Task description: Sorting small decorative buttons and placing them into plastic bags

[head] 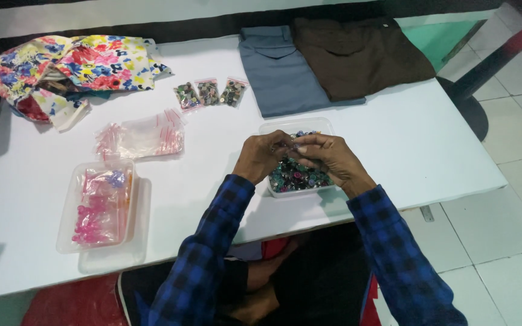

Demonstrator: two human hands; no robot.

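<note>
My left hand (262, 156) and my right hand (328, 157) meet over a clear plastic tub (278, 128) filled with small multicoloured buttons (297, 178). The fingertips of both hands pinch together above the buttons; something small seems held between them, but what it is I cannot tell. Both sleeves are blue and black check. Three small filled zip bags of buttons (209, 93) lie in a row behind the tub. A pile of empty clear zip bags with red strips (143, 139) lies to the left.
A clear tub (67, 232) of pink items stands at the front left. Floral fabric (67, 66) lies at the back left; folded grey trousers (279, 75) and brown trousers (357, 54) at the back. The white table (424, 145) ends at right over tiled floor.
</note>
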